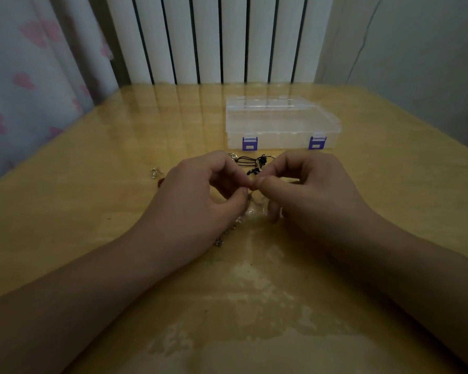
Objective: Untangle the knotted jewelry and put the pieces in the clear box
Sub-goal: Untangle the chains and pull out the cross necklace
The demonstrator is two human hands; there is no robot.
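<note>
Your left hand (200, 190) and right hand (303, 190) meet fingertip to fingertip at mid-desk, both curled, each pinching the same small bit of the knot (252, 188) between thumb and forefinger. What exactly sits in the pinch is too small to tell. From that point a thin chain (227, 233) hangs and trails toward you and to the left, under your left wrist, ending on the desk (92, 238). So the chain's long axis runs from the pinch back toward your body, left side; your left hand is nearer to the loose end.

Just beyond your fingers lies a black cord (251, 163) with gold beads, on the desk, between hands and box. Cannot tell if it's tied into the piece you hold. A small gold piece (155, 172) sits apart, left of your left hand.

The box (281, 122) stands farther out, a little right of centre, nearer your right hand. Lid down, both purple latches (250, 143) look closed. It looks empty through the plastic, though not clear enough to be sure. My read: still on untangling; the box needs opening before anything goes in.
</note>
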